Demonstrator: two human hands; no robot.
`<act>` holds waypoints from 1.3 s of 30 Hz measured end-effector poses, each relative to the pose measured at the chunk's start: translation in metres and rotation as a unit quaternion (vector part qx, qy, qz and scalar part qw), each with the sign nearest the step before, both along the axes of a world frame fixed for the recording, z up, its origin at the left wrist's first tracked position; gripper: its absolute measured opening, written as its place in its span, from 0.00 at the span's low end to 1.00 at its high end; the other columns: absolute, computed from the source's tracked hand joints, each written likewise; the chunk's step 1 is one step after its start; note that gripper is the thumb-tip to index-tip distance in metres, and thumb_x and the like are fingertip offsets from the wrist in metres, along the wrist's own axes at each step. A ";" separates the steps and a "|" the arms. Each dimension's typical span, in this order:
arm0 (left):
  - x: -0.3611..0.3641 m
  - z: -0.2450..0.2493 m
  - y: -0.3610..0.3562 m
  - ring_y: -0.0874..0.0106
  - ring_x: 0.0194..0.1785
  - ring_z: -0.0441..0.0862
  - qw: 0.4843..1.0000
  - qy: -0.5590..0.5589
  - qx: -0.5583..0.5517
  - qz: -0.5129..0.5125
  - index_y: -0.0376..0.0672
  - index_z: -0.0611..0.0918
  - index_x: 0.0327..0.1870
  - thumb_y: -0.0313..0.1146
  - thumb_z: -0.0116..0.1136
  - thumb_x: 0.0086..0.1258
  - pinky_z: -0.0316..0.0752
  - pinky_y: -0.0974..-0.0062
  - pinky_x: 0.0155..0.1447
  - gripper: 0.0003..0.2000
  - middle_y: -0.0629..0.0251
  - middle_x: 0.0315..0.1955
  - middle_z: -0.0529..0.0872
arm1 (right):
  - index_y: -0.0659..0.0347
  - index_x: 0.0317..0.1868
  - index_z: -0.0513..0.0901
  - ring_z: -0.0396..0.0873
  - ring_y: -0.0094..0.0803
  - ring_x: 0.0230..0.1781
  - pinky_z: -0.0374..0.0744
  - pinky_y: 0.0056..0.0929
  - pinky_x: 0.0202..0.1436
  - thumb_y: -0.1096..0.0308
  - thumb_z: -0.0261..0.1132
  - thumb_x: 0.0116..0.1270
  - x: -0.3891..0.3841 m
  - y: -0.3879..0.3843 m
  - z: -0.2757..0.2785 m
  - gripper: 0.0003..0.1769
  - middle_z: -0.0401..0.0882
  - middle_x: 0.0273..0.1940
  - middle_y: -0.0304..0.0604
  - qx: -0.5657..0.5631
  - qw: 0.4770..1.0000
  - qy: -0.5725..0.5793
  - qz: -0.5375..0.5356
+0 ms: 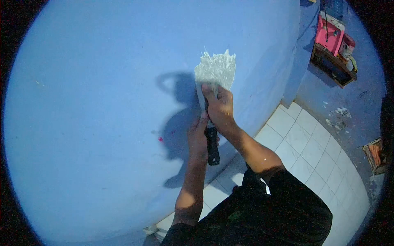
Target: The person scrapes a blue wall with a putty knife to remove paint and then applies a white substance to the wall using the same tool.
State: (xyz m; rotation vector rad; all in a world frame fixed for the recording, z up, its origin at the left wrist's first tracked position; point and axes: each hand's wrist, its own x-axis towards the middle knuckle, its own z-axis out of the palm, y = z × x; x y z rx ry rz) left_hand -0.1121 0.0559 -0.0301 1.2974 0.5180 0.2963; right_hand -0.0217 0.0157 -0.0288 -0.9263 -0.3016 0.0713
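Blue wall [98, 123]: fills most of the view, with a cast shadow [178, 123] beside the work. White tiled floor [305, 151] meets its foot. Small wooden shelf [333, 65] on the far side, pink item [329, 35] on top. Scraper [213, 152]: in front of the wall, wide blade up, black handle down; contact with the wall cannot be told. Left grip [198, 137] is closed around the handle's upper part; right grip [221, 110] is closed at the blade's base, thumb along its face. Pale, ragged paste [216, 67] coats the blade. Red mark [160, 140] on the wall, smallest item noted.

Handling, judged: light tool, firm handle, thin blade likely springy; paste soft, probably slippery, easily smeared. Best hold: handle, with light support at the blade's clean base
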 end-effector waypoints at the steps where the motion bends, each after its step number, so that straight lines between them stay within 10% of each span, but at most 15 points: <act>1: 0.001 -0.001 0.001 0.78 0.14 0.72 1.000 -0.003 0.003 -0.001 0.36 0.76 0.34 0.48 0.51 0.63 0.67 0.81 0.16 0.19 0.68 0.14 0.74 | 0.66 0.31 0.77 0.69 0.19 0.25 0.68 0.23 0.28 0.62 0.58 0.63 -0.002 0.003 -0.003 0.14 0.75 0.24 0.34 -0.021 1.000 -0.002 -0.016; 39: 0.015 0.016 -0.002 0.78 0.14 0.72 1.000 0.000 -0.019 0.000 0.39 0.76 0.30 0.48 0.49 0.64 0.67 0.82 0.17 0.18 0.68 0.13 0.73 | 0.67 0.29 0.79 0.67 0.19 0.24 0.67 0.24 0.26 0.51 0.57 0.62 0.018 -0.006 0.023 0.23 0.74 0.20 0.36 -0.100 0.990 -0.082 -0.059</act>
